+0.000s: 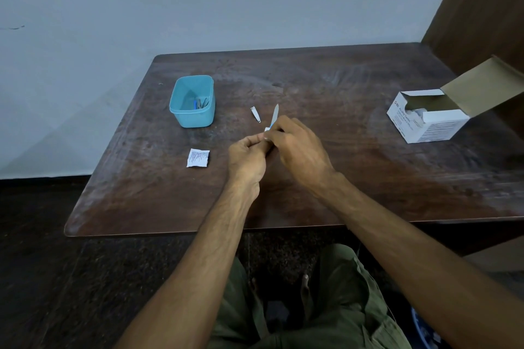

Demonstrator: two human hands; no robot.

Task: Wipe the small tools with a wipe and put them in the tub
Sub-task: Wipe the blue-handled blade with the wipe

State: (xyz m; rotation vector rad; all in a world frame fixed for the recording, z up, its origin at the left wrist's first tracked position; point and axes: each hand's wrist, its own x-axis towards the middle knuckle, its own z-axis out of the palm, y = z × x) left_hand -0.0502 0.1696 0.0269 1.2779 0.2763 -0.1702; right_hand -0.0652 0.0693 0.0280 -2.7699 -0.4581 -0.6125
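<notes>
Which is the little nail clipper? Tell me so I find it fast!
Look at the dark brown wooden table, then the light blue plastic tub near its far left. Just right of the tub, lying loose on the wood, is the small silver metal nail clipper. Unlike the long grey nail file beside it, nobody holds it.

– What fills the upper frame?
– A plain pale grey-blue painted wall [198, 3]; a brown wooden panel [482, 8] upper right.
– And below?
– A worn dark brown wooden worktop [340, 178], then dark speckled floor [42, 263], dimly lit.
</notes>
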